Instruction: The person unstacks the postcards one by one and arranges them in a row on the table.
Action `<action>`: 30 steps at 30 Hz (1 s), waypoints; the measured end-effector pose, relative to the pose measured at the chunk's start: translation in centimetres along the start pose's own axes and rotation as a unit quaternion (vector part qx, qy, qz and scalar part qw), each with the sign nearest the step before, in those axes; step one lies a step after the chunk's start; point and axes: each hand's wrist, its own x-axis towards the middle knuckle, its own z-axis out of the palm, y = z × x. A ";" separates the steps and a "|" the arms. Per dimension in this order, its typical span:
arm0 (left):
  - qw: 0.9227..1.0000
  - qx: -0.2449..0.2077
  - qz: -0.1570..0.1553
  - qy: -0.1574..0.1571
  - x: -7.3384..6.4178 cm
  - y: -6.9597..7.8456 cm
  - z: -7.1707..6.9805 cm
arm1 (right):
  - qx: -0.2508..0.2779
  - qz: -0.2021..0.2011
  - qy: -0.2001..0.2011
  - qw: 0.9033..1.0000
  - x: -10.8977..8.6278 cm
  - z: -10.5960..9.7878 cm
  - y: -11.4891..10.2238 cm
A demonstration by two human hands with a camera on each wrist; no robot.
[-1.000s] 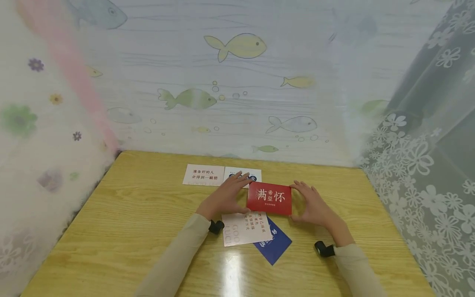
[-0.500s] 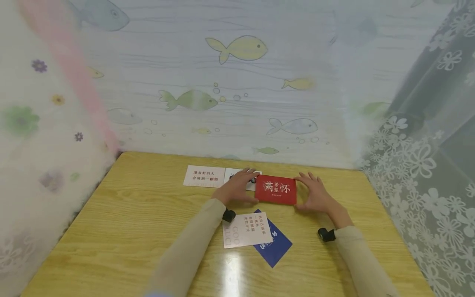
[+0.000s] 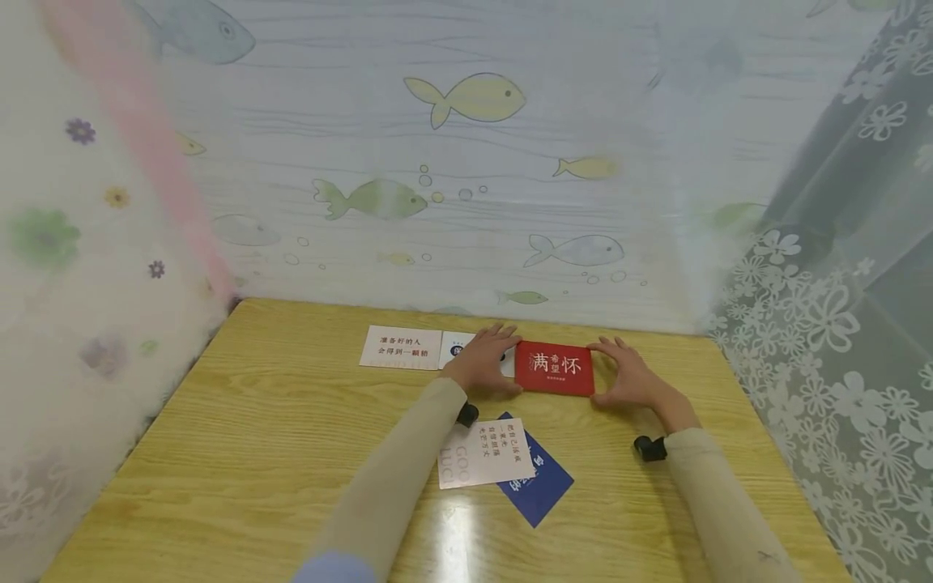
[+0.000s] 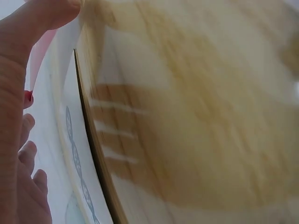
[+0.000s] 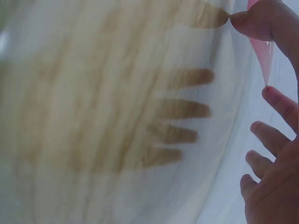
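A red card (image 3: 554, 368) with white Chinese characters is held at its two short sides by both hands, at the back of the table. My left hand (image 3: 483, 361) grips its left side between thumb and index finger, partly covering a white card with blue print (image 3: 457, 351). At the right side, my right hand (image 3: 636, 379) holds the card's corners with thumb and index finger. Both wrist views show only a slim pinkish sliver of it, beside the thumb (image 4: 51, 13) and the right index finger (image 5: 279, 100). The other fingers are spread apart.
Left of the blue-printed card lies a white card with red characters (image 3: 401, 346), edge to edge with it. Nearer the front, a pale pink card (image 3: 484, 453) overlaps a dark blue card (image 3: 543, 486). The wooden table (image 3: 240, 453) meets a fish-patterned curtain (image 3: 466, 162) behind.
Both hands have carried the red card right and slightly back, off the pale pink card and to the right end of the back row. The other cards stay put.
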 end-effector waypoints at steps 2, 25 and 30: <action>1.000 -0.006 -0.005 -0.001 0.1 0.1 -0.1 | 0.002 0.006 -0.007 1.000 0.1 -0.2 0.1; 0.997 -0.045 -0.042 -0.041 2.2 -0.7 0.1 | 0.014 0.051 -0.073 0.996 2.8 -1.2 -0.1; 0.996 -0.052 -0.051 -0.057 2.6 -0.7 0.1 | 0.023 0.060 -0.081 0.995 2.8 -1.5 -0.1</action>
